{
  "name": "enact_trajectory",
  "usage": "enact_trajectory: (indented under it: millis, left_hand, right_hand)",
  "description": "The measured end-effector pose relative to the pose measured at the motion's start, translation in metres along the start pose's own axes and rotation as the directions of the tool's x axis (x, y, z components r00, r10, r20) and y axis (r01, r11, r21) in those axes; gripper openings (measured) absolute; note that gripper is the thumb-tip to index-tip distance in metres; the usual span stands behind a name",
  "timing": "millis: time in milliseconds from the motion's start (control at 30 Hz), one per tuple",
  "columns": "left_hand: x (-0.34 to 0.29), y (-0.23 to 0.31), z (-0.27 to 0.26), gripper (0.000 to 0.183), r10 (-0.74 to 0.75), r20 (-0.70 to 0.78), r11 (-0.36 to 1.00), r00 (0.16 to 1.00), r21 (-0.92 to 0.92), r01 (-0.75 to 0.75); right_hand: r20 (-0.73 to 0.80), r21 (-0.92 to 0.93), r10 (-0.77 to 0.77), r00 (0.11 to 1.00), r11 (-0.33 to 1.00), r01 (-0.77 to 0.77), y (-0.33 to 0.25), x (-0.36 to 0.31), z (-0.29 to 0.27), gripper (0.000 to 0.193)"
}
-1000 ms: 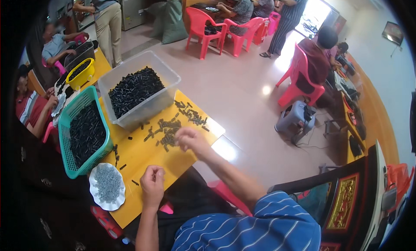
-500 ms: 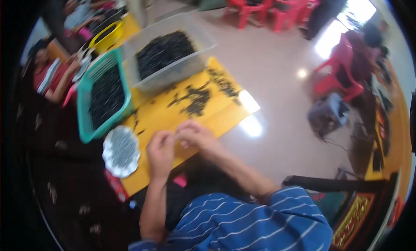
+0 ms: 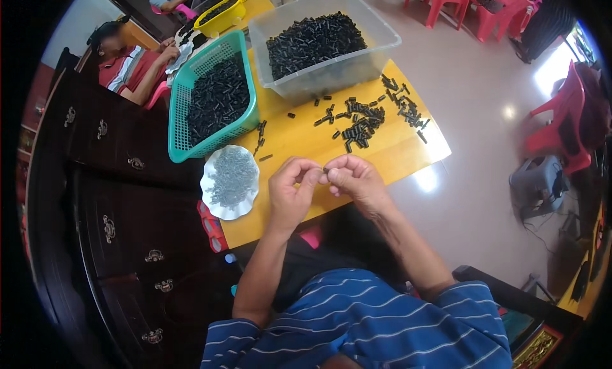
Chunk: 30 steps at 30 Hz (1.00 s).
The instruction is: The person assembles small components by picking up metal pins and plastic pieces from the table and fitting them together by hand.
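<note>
Over the near edge of the yellow tabletop (image 3: 290,123), my left hand (image 3: 290,189) and my right hand (image 3: 357,183) meet fingertip to fingertip. My right thumb and fingers pinch a small black cylindrical piece (image 3: 326,171), mostly covered by them. The left fingertips press together against it; whatever they hold is too small to make out. Loose black cylinders (image 3: 362,123) lie in a pile beyond my hands, with more scattered to the right. Left of my left hand stands a white scalloped plate (image 3: 209,189) heaped with small clear-grey pieces.
A green basket (image 3: 175,123) and a clear plastic bin (image 3: 312,81), both full of black cylinders, stand behind. A yellow basin (image 3: 237,11) is farther back. Another person (image 3: 137,72) works at the left, beside dark wooden drawers (image 3: 137,209). Red chairs (image 3: 561,123) stand right.
The view has shifted, so the table and containers sit farther right and higher in it. My hands stay together at the fingertips, and the black piece between them now shows.
</note>
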State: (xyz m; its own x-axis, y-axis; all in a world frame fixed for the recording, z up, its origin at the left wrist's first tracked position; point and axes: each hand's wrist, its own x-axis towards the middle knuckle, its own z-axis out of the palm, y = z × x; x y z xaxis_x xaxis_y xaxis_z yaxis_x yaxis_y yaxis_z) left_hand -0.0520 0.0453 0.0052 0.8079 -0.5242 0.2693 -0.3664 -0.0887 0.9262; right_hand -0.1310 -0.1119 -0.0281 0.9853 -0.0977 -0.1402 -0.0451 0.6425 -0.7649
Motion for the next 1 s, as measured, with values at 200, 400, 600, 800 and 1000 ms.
enact_trajectory:
  millis: [200, 400, 600, 800, 1000]
  left_hand:
    - [-0.002, -0.001, -0.008, 0.011, 0.0, 0.029, 1.0, 1.0, -0.001, 0.0]
    - [0.0, 0.009, 0.001, 0.011, -0.074, 0.013, 0.99, 0.997, -0.12, 0.075]
    - [-0.001, -0.001, 0.0, 0.01, -0.116, -0.056, 0.982, 0.992, -0.157, 0.106]
    - [0.003, -0.038, 0.007, 0.005, -0.154, -0.02, 0.988, 0.988, 0.018, 0.154]
    - [0.019, -0.04, 0.038, 0.011, 0.074, 0.046, 0.943, 0.996, 0.321, -0.085]
  right_hand:
    - [-0.018, -0.004, 0.004, 1.0, 1.0, -0.004, -0.003, 0.0, 0.004, 0.014]
    - [-0.031, -0.032, -0.003, 1.0, 0.999, 0.002, -0.002, -0.001, 0.001, 0.016]
    - [-0.042, -0.057, -0.023, 0.999, 0.998, 0.021, -0.003, -0.003, 0.004, 0.014]
    - [0.321, -0.122, 0.173, 0.931, 0.983, -0.14, -0.004, -0.008, 0.005, 0.013]
    - [0.497, -0.246, 0.262, 0.827, 0.957, -0.156, -0.008, -0.012, 0.007, 0.016]
